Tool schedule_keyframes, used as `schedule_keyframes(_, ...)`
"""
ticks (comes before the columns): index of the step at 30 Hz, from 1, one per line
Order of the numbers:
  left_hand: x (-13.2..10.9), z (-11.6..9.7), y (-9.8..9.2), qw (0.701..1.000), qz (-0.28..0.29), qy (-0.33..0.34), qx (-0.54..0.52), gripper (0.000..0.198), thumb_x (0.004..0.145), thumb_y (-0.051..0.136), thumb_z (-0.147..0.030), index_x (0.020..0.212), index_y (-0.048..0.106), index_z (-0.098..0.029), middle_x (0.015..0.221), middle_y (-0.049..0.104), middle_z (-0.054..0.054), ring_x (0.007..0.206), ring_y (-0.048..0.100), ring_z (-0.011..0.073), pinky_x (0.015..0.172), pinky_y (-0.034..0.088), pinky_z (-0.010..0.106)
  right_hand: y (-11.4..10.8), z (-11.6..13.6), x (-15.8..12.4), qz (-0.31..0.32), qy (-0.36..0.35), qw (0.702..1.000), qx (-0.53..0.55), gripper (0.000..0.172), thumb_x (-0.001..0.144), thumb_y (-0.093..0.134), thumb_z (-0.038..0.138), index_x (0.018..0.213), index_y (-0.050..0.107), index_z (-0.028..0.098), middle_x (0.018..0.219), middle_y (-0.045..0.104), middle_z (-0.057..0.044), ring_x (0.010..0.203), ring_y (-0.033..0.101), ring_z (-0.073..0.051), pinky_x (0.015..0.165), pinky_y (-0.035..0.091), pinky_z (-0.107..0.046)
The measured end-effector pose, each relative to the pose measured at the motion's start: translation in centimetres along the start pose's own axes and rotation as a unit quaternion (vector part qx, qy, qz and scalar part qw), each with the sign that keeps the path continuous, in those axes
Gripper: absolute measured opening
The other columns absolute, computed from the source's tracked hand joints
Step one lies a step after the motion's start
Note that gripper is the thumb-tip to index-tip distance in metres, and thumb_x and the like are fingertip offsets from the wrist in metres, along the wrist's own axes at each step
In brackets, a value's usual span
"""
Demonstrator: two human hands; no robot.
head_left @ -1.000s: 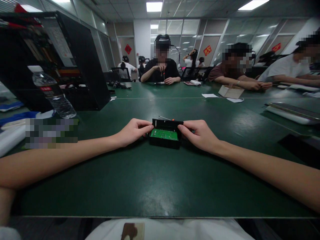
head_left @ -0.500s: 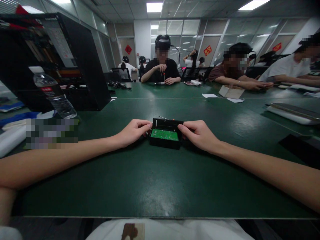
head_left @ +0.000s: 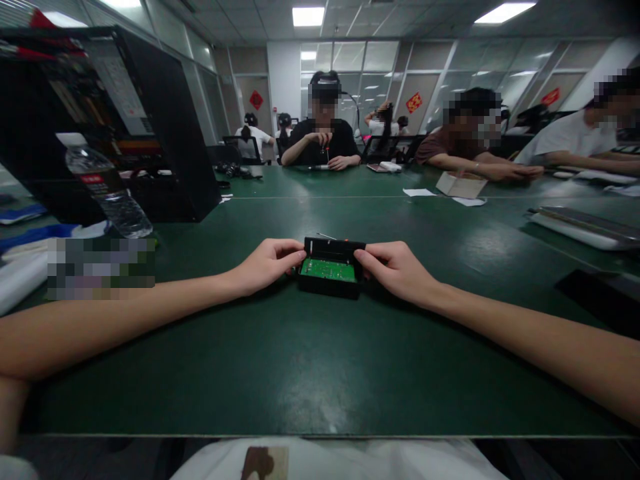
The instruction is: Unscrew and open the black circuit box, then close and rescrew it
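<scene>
A small black open case [head_left: 330, 288] with a green circuit board [head_left: 328, 269] inside rests on the green table [head_left: 320, 360]. My left hand [head_left: 263, 265] grips its left end with curled fingers. My right hand [head_left: 397, 270] pinches its right end the same way. Just behind the case lies a thin tool with an orange handle [head_left: 327, 236], mostly hidden.
A water bottle [head_left: 107, 190] and a big black box [head_left: 115, 120] stand at the left. Flat white and dark devices [head_left: 585, 227] lie at the right. Several people sit at the table's far side, with a cardboard box [head_left: 463, 185] and papers near them.
</scene>
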State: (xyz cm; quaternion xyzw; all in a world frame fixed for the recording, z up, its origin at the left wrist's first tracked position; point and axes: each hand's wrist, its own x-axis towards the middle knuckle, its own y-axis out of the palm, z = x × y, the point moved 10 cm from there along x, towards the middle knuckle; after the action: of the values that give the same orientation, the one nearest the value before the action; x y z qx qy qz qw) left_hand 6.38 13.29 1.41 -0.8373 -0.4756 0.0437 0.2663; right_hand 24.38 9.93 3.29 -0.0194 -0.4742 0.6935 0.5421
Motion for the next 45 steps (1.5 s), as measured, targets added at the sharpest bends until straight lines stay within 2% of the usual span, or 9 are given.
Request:
schedule_keyframes(19, 0.0, 0.3, 0.0, 1.000, 0.004, -0.010, 0.014, 0.040, 0.091, 0.061, -0.045, 0.111, 0.075, -0.013, 0.088, 0.069, 0.006, 0.074, 0.056, 0.0143, 0.067, 0.046, 0.025, -0.2, -0.1, 0.0, -0.007, 0.017, 1.000, 0.015, 0.053, 0.100, 0.048, 0.051, 0.059, 0.055, 0.017, 0.055, 0.050, 0.001, 0.052, 0.043, -0.010, 0.053, 0.030, -0.026)
schedule_keyframes(25, 0.0, -0.1, 0.1, 1.000, 0.005, -0.008, 0.024, 0.037, 0.093, 0.058, -0.042, 0.108, 0.074, -0.012, 0.083, 0.066, 0.005, 0.072, 0.055, 0.0136, 0.066, 0.046, 0.024, 0.1, 0.0, 0.1, 0.003, -0.003, 1.000, -0.012, 0.052, 0.101, 0.045, 0.047, 0.059, 0.054, 0.017, 0.055, 0.050, 0.001, 0.051, 0.044, -0.009, 0.053, 0.031, -0.026)
schedule_keyframes(32, 0.0, 0.0, 0.2, 1.000, 0.009, 0.006, 0.014, 0.037, 0.093, 0.059, -0.043, 0.106, 0.074, -0.012, 0.092, 0.069, 0.006, 0.076, 0.057, 0.0138, 0.067, 0.046, 0.023, 0.2, 0.4, 0.0, 0.009, -0.020, 0.999, -0.032, 0.054, 0.102, 0.043, 0.049, 0.060, 0.052, 0.017, 0.055, 0.049, 0.001, 0.052, 0.044, -0.010, 0.054, 0.032, -0.026)
schedule_keyframes(37, 0.0, -0.2, 0.2, 1.000, 0.013, 0.011, 0.012, 0.034, 0.093, 0.060, -0.041, 0.103, 0.074, -0.012, 0.090, 0.069, 0.005, 0.075, 0.056, 0.0134, 0.067, 0.046, 0.023, 0.2, 0.6, 0.0, 0.013, -0.030, 0.999, -0.040, 0.052, 0.102, 0.043, 0.048, 0.061, 0.051, 0.018, 0.057, 0.050, 0.001, 0.052, 0.045, -0.010, 0.055, 0.032, -0.026)
schedule_keyframes(45, 0.0, -0.4, 0.2, 1.000, 0.015, 0.013, 0.009, 0.035, 0.093, 0.060, -0.041, 0.108, 0.075, -0.013, 0.089, 0.069, 0.005, 0.073, 0.056, 0.0134, 0.068, 0.046, 0.024, 0.3, 0.9, 0.0, 0.015, -0.043, 0.998, -0.038, 0.047, 0.102, 0.045, 0.041, 0.061, 0.049, 0.018, 0.057, 0.048, 0.001, 0.052, 0.044, -0.010, 0.055, 0.032, -0.026)
